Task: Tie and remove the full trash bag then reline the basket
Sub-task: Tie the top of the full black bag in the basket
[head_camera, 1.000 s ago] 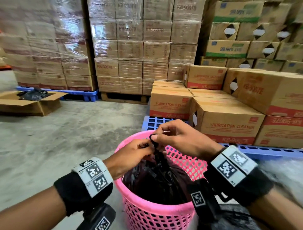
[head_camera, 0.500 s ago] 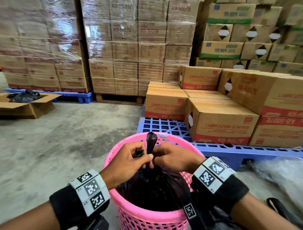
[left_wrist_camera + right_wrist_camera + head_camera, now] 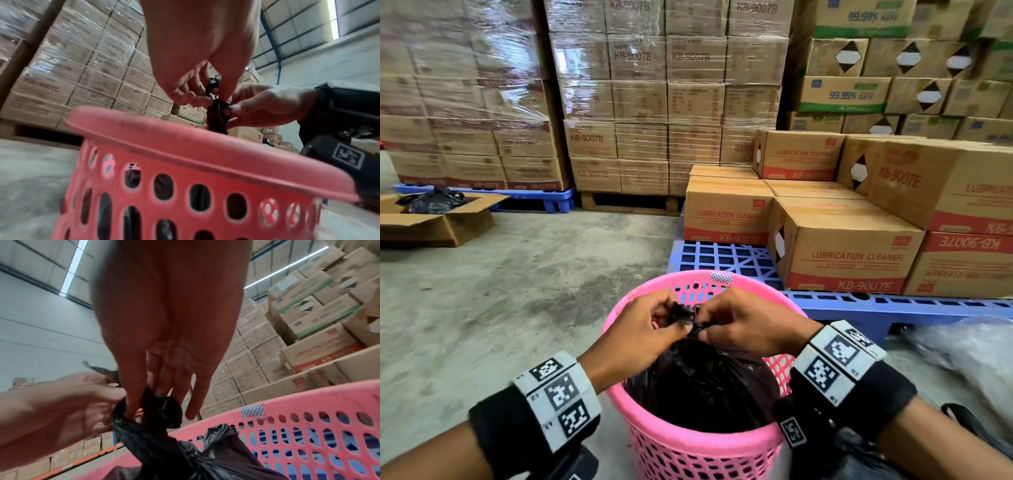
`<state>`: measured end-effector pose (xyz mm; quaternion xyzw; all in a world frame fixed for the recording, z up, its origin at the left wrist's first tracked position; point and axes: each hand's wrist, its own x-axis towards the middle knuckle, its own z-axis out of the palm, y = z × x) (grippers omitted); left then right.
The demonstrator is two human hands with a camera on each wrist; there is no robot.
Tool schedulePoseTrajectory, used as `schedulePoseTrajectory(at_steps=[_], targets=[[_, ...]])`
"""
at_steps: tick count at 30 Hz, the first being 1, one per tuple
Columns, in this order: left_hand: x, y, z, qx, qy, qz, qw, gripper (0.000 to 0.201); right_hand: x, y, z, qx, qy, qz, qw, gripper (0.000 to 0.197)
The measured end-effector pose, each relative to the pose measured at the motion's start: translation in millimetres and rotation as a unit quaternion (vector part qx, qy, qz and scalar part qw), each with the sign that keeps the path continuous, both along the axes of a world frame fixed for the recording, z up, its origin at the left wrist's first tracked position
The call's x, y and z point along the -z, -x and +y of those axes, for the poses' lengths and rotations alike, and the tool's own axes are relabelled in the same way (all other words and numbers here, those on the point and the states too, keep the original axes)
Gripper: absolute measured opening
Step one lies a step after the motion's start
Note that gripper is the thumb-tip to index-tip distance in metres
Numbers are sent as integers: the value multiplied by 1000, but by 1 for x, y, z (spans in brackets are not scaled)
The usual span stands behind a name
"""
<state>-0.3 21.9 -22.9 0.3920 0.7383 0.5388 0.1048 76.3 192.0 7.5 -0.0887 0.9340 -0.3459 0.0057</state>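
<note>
With the black trash bag seated inside the pink basket, its gathered neck is pinched at 12 o'clock by left hand and right hand, whose fingers are clamped on the twist, so the knot is best cinched low and tight before lifting.

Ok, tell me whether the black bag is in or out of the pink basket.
In. The black bag sits inside the pink basket, its neck gathered above the rim between left hand and right hand.

We are wearing black wristbands on both bare forearms, each carrying white blocks printed with black square codes, plus a black camera housing underneath.
</note>
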Motion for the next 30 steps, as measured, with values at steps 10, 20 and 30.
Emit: schedulePoseTrajectory(at_steps=[10,20,30], targets=[[-10,-4,-2,5,62,250,966,21,4,5,-1,37,-54,37,997,7],[0,0,15,-75,-39,-157,984,19,-15,-8,7,73,-21,36,996,20],[-9,2,12,-80,61,-141,985,22,-18,-9,22,54,-130,-18,990,37]])
